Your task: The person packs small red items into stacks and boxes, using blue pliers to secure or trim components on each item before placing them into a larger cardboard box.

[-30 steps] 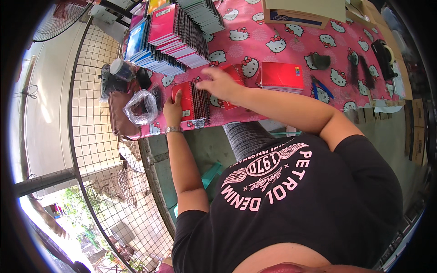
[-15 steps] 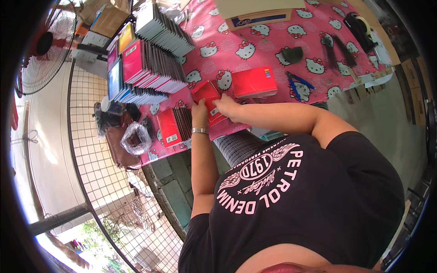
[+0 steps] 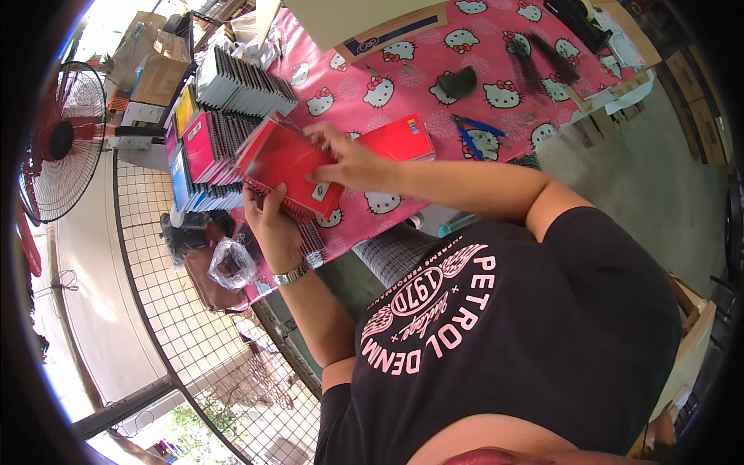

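A small bundle of red spiral notebooks [image 3: 280, 164] is held up, tilted, above the left part of the table. My left hand [image 3: 267, 223] grips its lower left edge, with the thumb on top. At the bundle's right edge, my right hand [image 3: 347, 161] has its thumb against the cover and its fingers curled, slightly blurred. A flat stack of red notebooks [image 3: 397, 139] lies to the right, partly behind my right hand. Below the held bundle, the wire spines of another notebook pile [image 3: 312, 242] show beside my left wrist; most of that pile is hidden.
Tall stacks of spiral notebooks [image 3: 213, 143] stand at the left. Blue-handled pliers [image 3: 473, 138], a dark green object [image 3: 457, 82] and a tape dispenser [image 3: 580, 23] lie toward the right. A cardboard box [image 3: 395, 32] sits at the back; a clear plastic bag [image 3: 232, 263] is near the left edge.
The red notebooks between my hands have been raised off the table and carried left. My left hand has shifted to their lower left edge. The whole view has turned slightly.
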### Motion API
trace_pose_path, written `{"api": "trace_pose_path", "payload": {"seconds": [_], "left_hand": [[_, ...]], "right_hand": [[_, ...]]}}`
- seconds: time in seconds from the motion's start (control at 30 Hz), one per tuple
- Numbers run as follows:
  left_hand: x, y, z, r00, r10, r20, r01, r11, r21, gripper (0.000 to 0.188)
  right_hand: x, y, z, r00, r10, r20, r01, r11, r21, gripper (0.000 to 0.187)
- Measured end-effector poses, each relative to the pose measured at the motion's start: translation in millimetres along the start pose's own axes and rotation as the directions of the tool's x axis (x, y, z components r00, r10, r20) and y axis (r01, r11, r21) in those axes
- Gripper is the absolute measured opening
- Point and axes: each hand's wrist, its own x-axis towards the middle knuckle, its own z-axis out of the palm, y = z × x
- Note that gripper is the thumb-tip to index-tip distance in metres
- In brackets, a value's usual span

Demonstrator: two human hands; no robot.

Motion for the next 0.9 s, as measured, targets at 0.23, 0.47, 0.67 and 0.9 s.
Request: {"api": "trace_pose_path", "payload": {"seconds": [0.23, 0.47, 0.67, 0.9], "left_hand": [[5, -68, 68, 0.975, 0.034, 0.219, -0.008, 0.993, -0.119, 0.056], [10, -104, 102, 0.934, 0.158, 0.321, -0.156, 0.987, -0.032, 0.074], [7, -133, 95, 0.953, 0.077, 0.294, -0.077, 0.997, -0.012, 0.076], [11, -132, 91, 0.944, 0.075, 0.322, -0.066, 0.997, -0.040, 0.075]], "right_hand": [[-22, -85, -103, 0.974, -0.140, 0.176, 0.214, 0.817, -0.536, 0.108], [-45, -34, -150, 0.970, -0.228, 0.084, 0.243, 0.918, -0.314, 0.118], [-49, -26, -140, 0.979, -0.192, 0.075, 0.206, 0.922, -0.327, 0.113], [-48, -38, -143, 0.913, -0.405, 0.054, 0.391, 0.827, -0.404, 0.112]]}}
